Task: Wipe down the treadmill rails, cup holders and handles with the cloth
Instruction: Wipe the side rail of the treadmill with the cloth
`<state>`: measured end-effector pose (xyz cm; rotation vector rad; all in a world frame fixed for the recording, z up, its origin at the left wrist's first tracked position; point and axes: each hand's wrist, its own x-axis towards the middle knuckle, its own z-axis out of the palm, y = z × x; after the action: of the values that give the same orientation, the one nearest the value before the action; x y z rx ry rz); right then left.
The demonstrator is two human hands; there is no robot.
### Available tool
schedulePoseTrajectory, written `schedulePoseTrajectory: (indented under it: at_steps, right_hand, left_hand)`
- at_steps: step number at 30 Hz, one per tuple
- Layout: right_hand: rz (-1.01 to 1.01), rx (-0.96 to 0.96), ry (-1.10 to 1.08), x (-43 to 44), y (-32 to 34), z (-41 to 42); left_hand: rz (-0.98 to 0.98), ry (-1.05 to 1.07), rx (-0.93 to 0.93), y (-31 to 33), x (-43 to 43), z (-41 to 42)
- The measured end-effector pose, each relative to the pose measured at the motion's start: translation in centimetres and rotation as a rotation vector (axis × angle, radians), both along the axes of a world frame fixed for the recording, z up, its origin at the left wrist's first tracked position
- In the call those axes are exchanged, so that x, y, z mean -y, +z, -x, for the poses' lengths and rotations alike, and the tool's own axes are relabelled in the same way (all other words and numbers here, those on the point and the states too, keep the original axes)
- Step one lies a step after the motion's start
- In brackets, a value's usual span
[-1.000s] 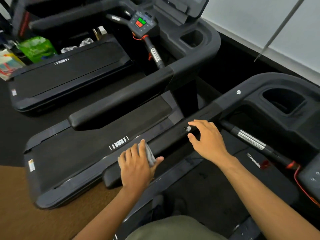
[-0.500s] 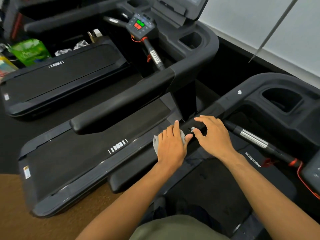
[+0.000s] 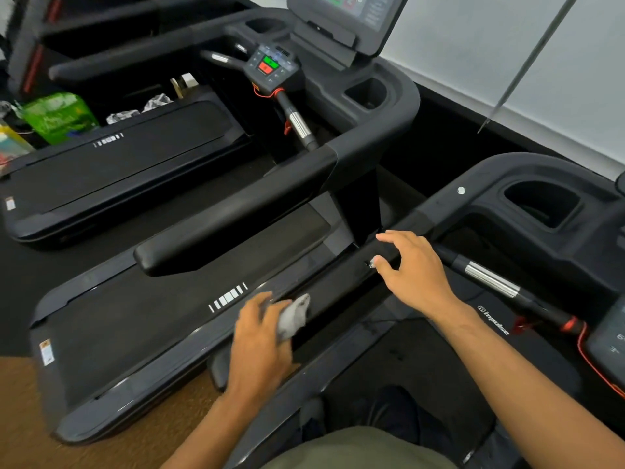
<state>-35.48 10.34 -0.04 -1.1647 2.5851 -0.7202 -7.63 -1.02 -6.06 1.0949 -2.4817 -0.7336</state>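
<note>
I stand on a black treadmill whose left side rail (image 3: 341, 286) runs diagonally from lower left to upper right. My left hand (image 3: 260, 343) grips a small grey cloth (image 3: 292, 318) and presses it on the rail's lower part; the hand is motion-blurred. Further up the same rail lies my right hand (image 3: 414, 269), fingers spread, thumb on the rail's inner side. A cup holder (image 3: 541, 204) sits in the console at the upper right. A chrome-banded handle (image 3: 490, 282) sticks out just right of my right hand.
A second treadmill (image 3: 162, 319) stands close on the left, its padded rail (image 3: 236, 211) parallel to mine, with console buttons (image 3: 269, 66) and a cup holder (image 3: 367, 93). A third treadmill (image 3: 111, 164) lies beyond, with a green bag (image 3: 57, 116) at its end. Brown floor (image 3: 20, 418) lower left.
My left hand has slid the cloth back down the rail toward me, away from my right hand. The right hand has stayed on the rail.
</note>
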Motion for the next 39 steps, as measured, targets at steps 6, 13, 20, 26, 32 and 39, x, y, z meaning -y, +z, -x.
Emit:
schedulePoseTrajectory:
  at_steps: [6,13,20,26,32,39]
  right_hand:
    - [0.017,0.039,0.047,1.0,0.0,2.5]
    - [-0.006,0.036,0.175,1.3,0.0,5.9]
    - [-0.032,0.044,0.248,-0.6,-0.7,11.9]
    - [0.0,0.049,0.29,-1.5,-0.7,15.7]
    - [0.031,0.02,0.324,-2.7,-0.5,17.9]
    - [0.234,0.038,0.303,-3.7,0.8,19.0]
  left_hand:
    - [-0.133,0.376,-0.18,3.4,0.3,-0.8]
    - [0.149,0.243,0.288,-1.4,-5.6,6.8]
    - [0.273,0.395,0.217,-2.4,-7.3,16.3]
    - [0.261,0.44,0.179,-2.8,-9.1,24.3]
    - [0.219,0.357,0.157,-2.1,-10.1,31.8]
    - [-0.205,0.209,-0.231,1.1,-8.4,37.0]
